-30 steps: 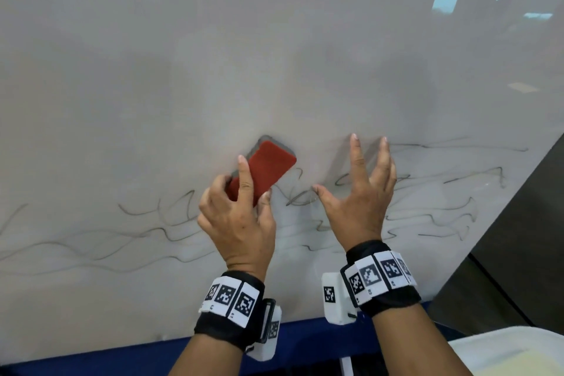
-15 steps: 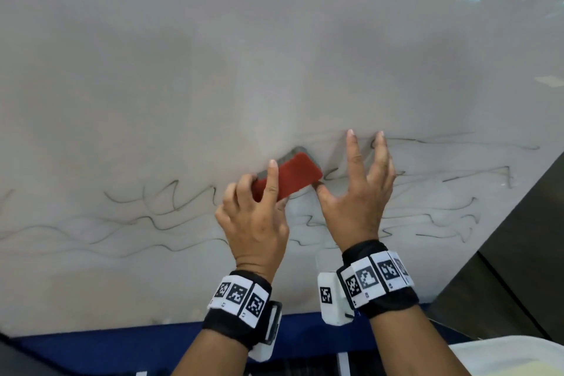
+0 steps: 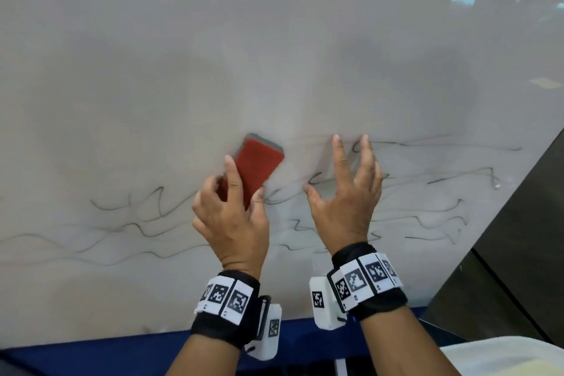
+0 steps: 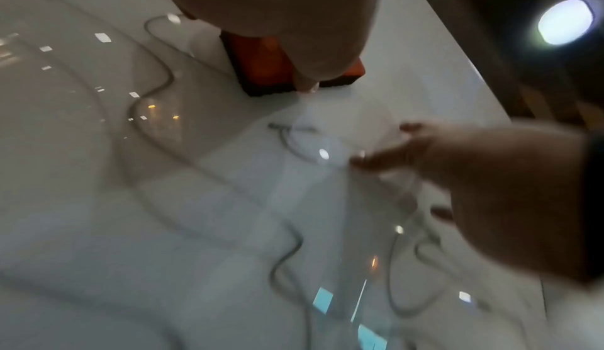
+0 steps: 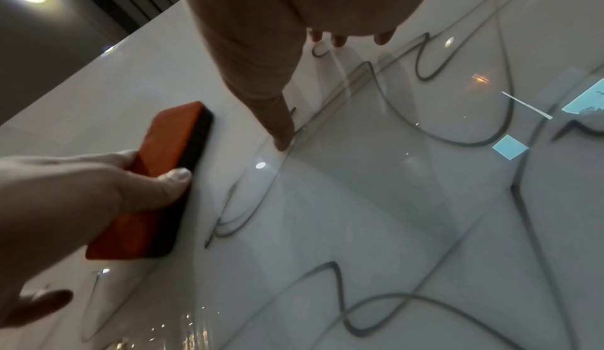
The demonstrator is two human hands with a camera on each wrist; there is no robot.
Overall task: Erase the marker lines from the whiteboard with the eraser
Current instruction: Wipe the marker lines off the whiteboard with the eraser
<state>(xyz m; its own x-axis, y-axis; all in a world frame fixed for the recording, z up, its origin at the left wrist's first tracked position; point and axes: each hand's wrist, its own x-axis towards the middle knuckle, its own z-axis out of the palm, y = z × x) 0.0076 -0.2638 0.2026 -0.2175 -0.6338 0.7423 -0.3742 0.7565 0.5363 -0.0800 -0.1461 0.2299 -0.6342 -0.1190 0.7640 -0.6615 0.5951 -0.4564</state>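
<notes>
- Risk, skipped ink: my left hand [image 3: 232,220] has the eraser [image 3: 254,166] tilted, its far end pointing up and to the right. I judge an angled pass could leave thin streaks between strokes.
- Risk, smearing: my right hand [image 3: 345,201] rests fingertips and thumb on the whiteboard [image 3: 274,55] right among the marker lines [image 3: 442,210]. Dragging those fingers could smudge ink, and the hand covers lines the eraser needs to reach.
- Risk, slipping: I hold only the eraser's lower end, so a hard push at the far end could twist it out of my grasp.
- Left hand, pose: fingers and thumb curled round the eraser's edges, index finger laid along its red back, dark felt face flat on the board. Wrist below, arm reaching up.
- Right hand, pose: fingers spread and straight, holding nothing, tips on the board just right of the eraser.
- Eraser, location: on the board at the upper edge of the scribbled band, near centre.
- Lines, location: wavy strokes remain left, right and below both hands.
</notes>
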